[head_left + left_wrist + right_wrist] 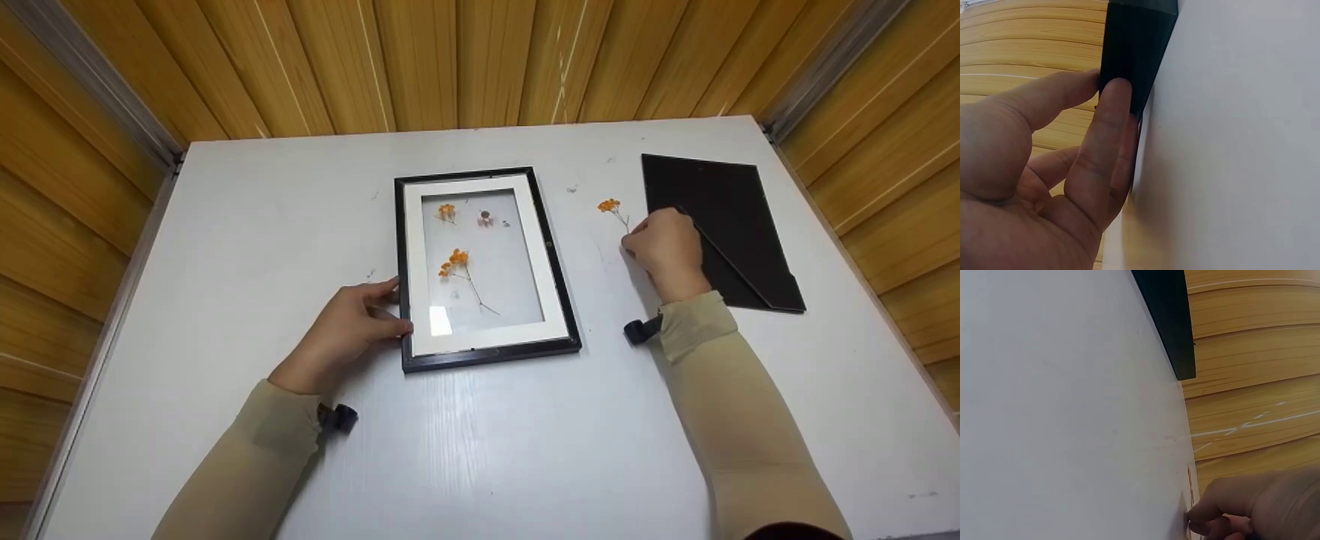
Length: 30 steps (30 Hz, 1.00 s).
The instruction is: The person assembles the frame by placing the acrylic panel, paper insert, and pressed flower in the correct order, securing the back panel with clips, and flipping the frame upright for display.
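A black picture frame (pixel 491 356) with a white mat lies on the white table. Inside its opening are two sprigs of small orange dried flowers (pixel 457 262) and a small pinkish dried flower (pixel 485 218). My left hand (pixel 346 330) holds the frame's left edge, thumb and fingers set around it; the left wrist view shows them close against the black side (pixel 1134 50). To the right of the frame, my right hand (pixel 667 244) pinches the thin stem of another orange dried flower sprig (pixel 610 205) between thumb and fingers, low over the table.
A black backing board (pixel 720 195) with a folding stand flap lies at the right, partly behind my right hand. Yellow wood-patterned walls (pixel 480 60) border the white table (pixel 285 210) at the back and sides. Small crumbs (pixel 571 190) lie near the frame.
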### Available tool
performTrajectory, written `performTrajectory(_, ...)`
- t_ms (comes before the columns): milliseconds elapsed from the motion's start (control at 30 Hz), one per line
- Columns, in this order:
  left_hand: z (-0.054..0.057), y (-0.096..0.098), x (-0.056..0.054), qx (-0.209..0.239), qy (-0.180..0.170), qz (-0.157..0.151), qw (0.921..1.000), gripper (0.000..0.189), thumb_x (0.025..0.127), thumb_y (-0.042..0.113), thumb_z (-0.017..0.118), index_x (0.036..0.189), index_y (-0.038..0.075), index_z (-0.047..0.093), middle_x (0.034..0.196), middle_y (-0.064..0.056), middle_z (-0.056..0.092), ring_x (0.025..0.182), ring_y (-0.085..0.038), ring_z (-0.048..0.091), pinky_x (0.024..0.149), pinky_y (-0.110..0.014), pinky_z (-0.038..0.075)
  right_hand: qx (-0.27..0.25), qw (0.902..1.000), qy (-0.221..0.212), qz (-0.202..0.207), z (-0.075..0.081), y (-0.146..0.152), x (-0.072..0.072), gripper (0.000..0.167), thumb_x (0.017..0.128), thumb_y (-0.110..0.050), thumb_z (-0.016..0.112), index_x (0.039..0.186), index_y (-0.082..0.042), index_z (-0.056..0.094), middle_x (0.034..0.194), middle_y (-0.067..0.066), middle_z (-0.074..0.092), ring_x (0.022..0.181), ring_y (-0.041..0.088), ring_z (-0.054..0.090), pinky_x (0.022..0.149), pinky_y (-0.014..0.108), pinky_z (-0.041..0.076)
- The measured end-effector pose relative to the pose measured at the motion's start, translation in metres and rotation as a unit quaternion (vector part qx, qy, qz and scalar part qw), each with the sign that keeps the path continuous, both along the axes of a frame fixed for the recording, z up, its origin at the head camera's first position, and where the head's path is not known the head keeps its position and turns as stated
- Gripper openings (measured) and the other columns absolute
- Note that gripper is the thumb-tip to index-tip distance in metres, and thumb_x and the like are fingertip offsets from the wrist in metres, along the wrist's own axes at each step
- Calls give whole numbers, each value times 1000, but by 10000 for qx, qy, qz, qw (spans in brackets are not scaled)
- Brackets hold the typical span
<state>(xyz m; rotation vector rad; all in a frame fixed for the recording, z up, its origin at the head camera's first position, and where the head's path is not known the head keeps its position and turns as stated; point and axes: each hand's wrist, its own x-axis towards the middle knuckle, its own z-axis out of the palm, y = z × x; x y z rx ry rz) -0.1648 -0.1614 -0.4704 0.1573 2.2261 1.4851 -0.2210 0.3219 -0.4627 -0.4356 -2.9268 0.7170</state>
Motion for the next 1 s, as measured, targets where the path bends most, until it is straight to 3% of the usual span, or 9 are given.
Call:
performTrajectory(167, 0, 1, -1, 29, -30, -26, 10000, 85, 97, 9, 89, 171, 4, 47, 154, -22, 65, 99, -13, 80, 87, -29, 70, 439, 9990, 14, -65, 3, 0, 0, 18, 86, -7, 71, 73, 3, 78, 92, 32, 81, 75, 41, 69, 63, 55, 56)
performTrajectory(367, 0, 1, -1, -148, -52, 14, 9999, 87, 96, 11, 90, 171, 5, 47, 152, -19, 66, 101, -15, 78, 87, -29, 69, 574, 9982, -126, -86, 1, 1, -1, 20, 88, -9, 74, 84, 10, 78, 99, 38, 78, 75, 41, 66, 65, 60, 58)
performTrajectory(633, 0, 1, -1, -373, -4, 9, 9993, 87, 95, 14, 91, 171, 6, 48, 150, -16, 67, 103, -17, 77, 86, -27, 67, 170, 9998, -54, -61, -4, 4, -3, 26, 88, -11, 74, 63, -3, 72, 71, 17, 74, 60, 27, 60, 49, 36, 45)
performTrajectory(833, -1, 0, -1, -160, -12, -14, 9999, 86, 96, 11, 90, 170, 5, 48, 156, -20, 65, 100, -14, 80, 87, -28, 69, -397, 9992, -3, -39, -1, -3, -6, 23, 91, -19, 74, 82, 0, 83, 79, 14, 78, 61, 22, 62, 50, 29, 47)
performTrajectory(1000, -1, -1, -1, -92, -5, -23, 10000, 85, 96, 10, 89, 170, 4, 48, 159, -21, 65, 100, -13, 82, 88, -27, 68, -1039, 9943, -236, 35, 3, -13, -7, 26, 95, -24, 73, 92, 1, 81, 61, -2, 67, 53, 14, 59, 49, 26, 48)
